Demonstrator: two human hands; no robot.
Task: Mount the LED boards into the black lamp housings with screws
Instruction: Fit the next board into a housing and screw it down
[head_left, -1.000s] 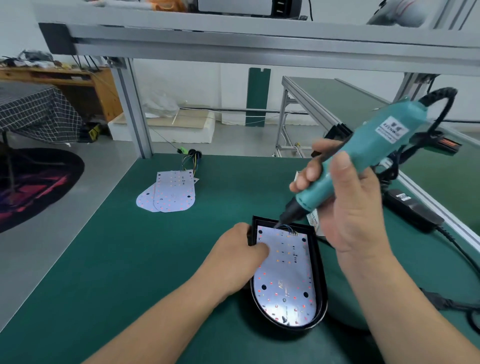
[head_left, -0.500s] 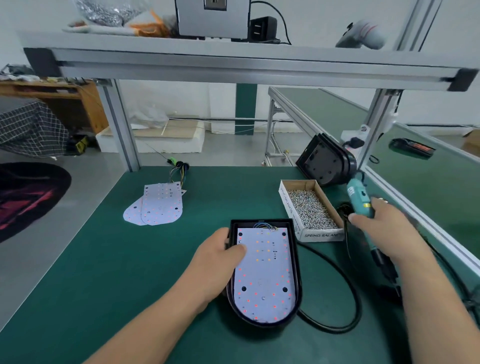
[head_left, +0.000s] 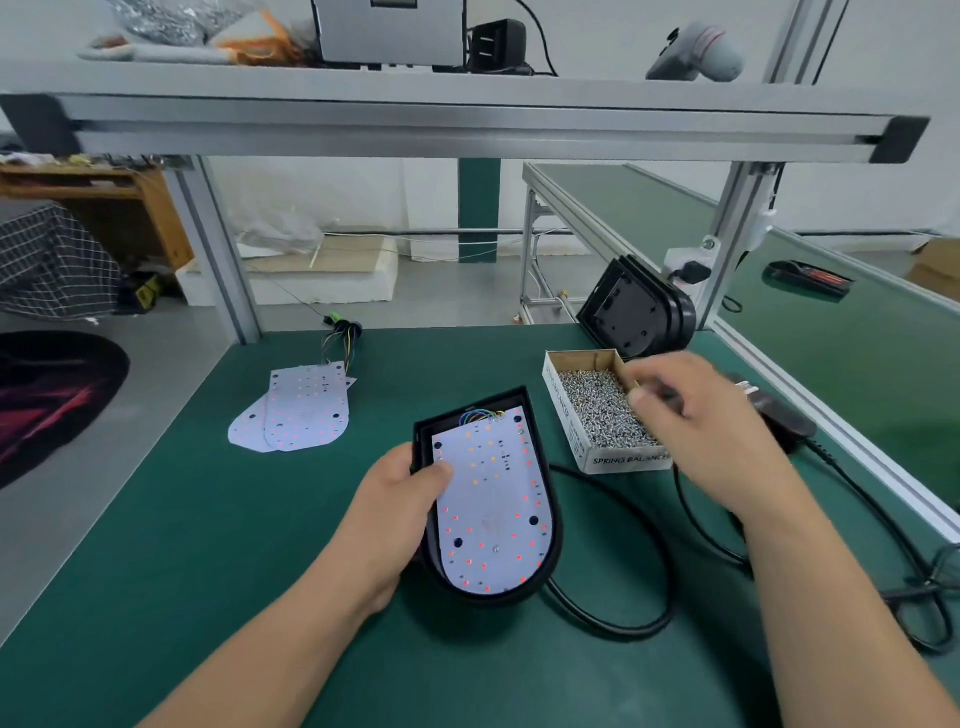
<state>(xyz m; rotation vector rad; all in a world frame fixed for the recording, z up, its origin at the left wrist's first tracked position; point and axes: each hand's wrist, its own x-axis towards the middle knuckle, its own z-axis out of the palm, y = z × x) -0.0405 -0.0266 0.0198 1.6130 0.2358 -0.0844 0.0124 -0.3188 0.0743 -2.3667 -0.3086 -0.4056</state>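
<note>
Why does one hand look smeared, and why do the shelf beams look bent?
Head view: the right hand is motion-blurred over the box of screws, while the left hand on the lamp housing is sharp. Head view: the wide-angle lens bows the shelf beam; lighting is soft, shadows faint.

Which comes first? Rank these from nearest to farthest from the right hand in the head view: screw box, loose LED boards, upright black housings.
1. Screw box: directly beneath the right hand.
2. Upright black housings: behind the box, at the table's back edge.
3. Loose LED boards: far across the table, on the left.
</note>
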